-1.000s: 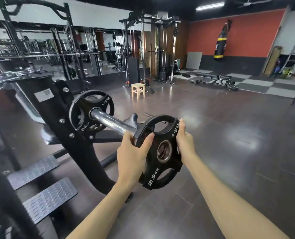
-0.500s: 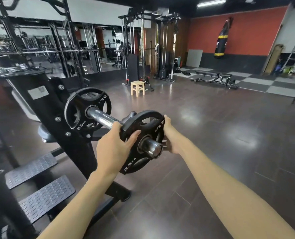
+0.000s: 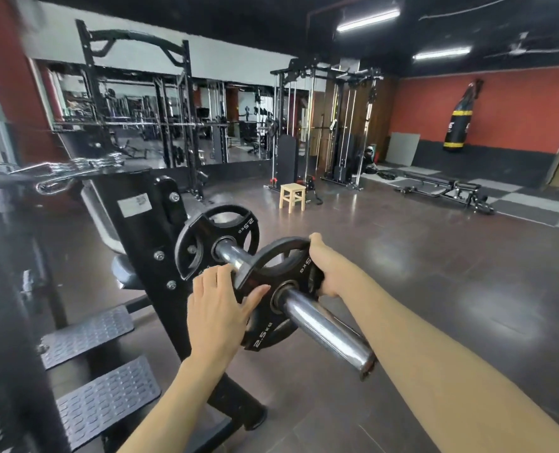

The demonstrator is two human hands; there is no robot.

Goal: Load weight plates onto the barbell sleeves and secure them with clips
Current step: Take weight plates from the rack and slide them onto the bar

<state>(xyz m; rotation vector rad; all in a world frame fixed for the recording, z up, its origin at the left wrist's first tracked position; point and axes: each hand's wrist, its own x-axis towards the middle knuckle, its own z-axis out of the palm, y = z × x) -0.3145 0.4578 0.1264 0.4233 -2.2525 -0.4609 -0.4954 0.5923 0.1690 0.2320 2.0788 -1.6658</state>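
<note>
Two 2.5 kg weight plates are threaded on the chrome barbell sleeve [image 3: 323,328], which juts toward the camera from the black rack upright [image 3: 147,243]. The inner plate [image 3: 217,240] is seated far up the sleeve, close to the upright. The outer plate [image 3: 279,289] sits partway along, well apart from the inner one, with bare chrome visible between them and a long stretch of sleeve left free toward the end cap.

The right hand [image 3: 328,273] is closed on the outer plate's right rim, thumb on top and fingers wrapped behind. The left hand [image 3: 221,299] is spread open and laid against the plate's left edge, thumb across its face, nothing enclosed in it. Opposite sides appear to be taken so that the plate is kept square to the sleeve and does not bind as it is pushed inward; it is seen slightly tilted, upper edge leaning away.

No clip can be made out anywhere near the sleeve. The far end of the bar is hidden behind the upright, so its loading cannot be judged. The right fingers are concealed behind the plate. Chrome handles [image 3: 62,176] on top of the rack are blurred, and the stepped footplates [image 3: 88,335] are cut off at the left edge.
</note>
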